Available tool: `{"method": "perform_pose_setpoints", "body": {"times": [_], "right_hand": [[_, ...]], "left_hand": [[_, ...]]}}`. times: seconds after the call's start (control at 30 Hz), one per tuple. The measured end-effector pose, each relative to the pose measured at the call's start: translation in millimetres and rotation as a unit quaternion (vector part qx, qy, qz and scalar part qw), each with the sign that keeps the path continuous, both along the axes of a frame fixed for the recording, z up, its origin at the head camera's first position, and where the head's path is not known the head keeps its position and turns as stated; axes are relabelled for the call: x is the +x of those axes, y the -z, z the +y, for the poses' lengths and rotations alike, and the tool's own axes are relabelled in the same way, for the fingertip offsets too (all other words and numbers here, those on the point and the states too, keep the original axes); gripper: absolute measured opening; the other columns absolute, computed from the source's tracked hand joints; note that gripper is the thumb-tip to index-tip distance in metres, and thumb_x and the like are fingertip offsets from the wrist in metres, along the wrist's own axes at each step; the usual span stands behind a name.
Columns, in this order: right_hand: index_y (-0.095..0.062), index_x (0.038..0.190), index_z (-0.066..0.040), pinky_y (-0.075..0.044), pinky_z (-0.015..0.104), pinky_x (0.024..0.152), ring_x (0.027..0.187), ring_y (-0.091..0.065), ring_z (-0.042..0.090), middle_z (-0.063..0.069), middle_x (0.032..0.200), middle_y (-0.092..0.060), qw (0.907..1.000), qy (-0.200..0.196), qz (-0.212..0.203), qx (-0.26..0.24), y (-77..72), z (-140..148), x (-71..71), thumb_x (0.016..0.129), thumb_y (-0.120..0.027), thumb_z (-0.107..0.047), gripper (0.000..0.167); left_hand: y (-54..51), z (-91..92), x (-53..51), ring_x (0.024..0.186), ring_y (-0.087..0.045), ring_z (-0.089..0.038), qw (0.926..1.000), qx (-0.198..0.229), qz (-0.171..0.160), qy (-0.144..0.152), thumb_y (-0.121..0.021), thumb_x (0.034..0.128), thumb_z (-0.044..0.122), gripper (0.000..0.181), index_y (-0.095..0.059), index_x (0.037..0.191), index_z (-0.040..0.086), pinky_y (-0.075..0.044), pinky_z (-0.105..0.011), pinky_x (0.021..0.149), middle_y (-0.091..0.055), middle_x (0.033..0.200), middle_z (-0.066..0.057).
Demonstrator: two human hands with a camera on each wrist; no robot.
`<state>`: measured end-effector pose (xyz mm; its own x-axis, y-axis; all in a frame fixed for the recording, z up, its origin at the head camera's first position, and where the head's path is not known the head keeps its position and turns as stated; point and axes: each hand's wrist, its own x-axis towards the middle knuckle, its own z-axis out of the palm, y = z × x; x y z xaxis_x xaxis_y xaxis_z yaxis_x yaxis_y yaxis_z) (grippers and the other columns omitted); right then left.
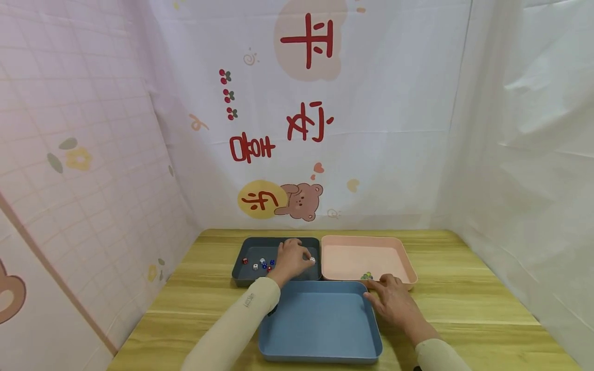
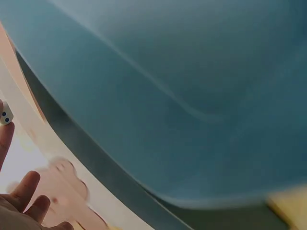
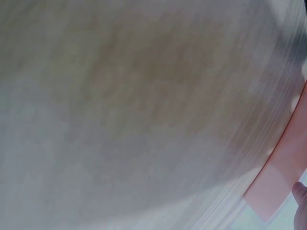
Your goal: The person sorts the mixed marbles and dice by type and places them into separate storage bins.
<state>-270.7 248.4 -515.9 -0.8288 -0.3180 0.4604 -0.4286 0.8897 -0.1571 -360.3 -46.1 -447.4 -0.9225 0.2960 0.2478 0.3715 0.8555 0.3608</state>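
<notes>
My left hand [image 1: 292,262] pinches a white die [image 1: 312,260] between thumb and fingertip, above the right side of the dark grey tray [image 1: 239,278]. In the left wrist view the same die [image 2: 6,115] shows blue pips. Several red, white and blue dice, one a white die [image 1: 255,267], lie in the left part of that tray. My right hand [image 1: 394,301] rests at the near rim of the pink tray [image 1: 362,255], its thumb by the blue tray's corner. Small green, marble-like pieces [image 1: 367,276] lie inside the pink tray near those fingers.
A larger blue tray [image 1: 320,322] stands in front of the other two, close against them, under my left forearm. The wood-grain table [image 1: 185,309] carries all three. Printed white cloth [image 1: 394,129] hangs behind and at both sides.
</notes>
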Motion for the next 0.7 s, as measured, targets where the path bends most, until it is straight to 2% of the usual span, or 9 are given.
{"method": "perform_pose_setpoints", "body": {"times": [0.23,0.43,0.53,0.7], "right_hand": [[-0.071,0.120,-0.018,-0.048,0.054,0.085,0.099,-0.055,0.036,0.017,0.106,-0.056,1.0000,-0.001,0.000,0.003,3.4,0.6,-1.7,0.095,-0.067,-0.036,0.031],[-0.071,0.122,-0.018,-0.048,0.054,0.086,0.100,-0.055,0.036,0.017,0.106,-0.056,1.0000,-0.001,-0.002,0.001,3.0,-0.1,-1.3,0.095,-0.067,-0.036,0.032],[-0.071,0.122,-0.018,-0.047,0.054,0.086,0.100,-0.054,0.036,0.018,0.107,-0.056,1.0000,0.000,-0.005,0.000,1.3,-0.6,-0.4,0.095,-0.067,-0.036,0.033],[-0.070,0.123,-0.019,-0.048,0.054,0.085,0.099,-0.054,0.037,0.018,0.106,-0.055,0.9999,0.003,-0.010,-0.002,-0.4,-1.3,0.7,0.095,-0.066,-0.036,0.033]], "left_hand": [[2.5,-37.8,-17.1,0.132,-0.039,-0.041,0.9984,0.011,-0.005,-0.056,-0.075,0.0883,0.030,0.015,-0.076,0.082,0.017,-0.018,-0.068,0.110,-0.055,0.134,-0.019],[2.3,-67.3,-21.8,0.133,-0.038,-0.044,0.9947,0.003,-0.016,-0.101,-0.075,0.0895,0.028,0.015,-0.077,0.085,0.014,-0.017,-0.070,0.110,-0.055,0.134,-0.020],[6.6,-77.5,-23.7,0.132,-0.038,-0.044,0.9925,0.000,-0.020,-0.120,-0.076,0.0885,0.027,0.016,-0.076,0.082,0.013,-0.017,-0.070,0.109,-0.056,0.130,-0.020],[14.0,-84.7,-24.1,0.129,-0.040,-0.044,0.9910,-0.017,-0.022,-0.130,-0.077,0.0876,0.028,0.018,-0.074,0.076,0.015,-0.019,-0.070,0.108,-0.058,0.123,-0.018]]}}
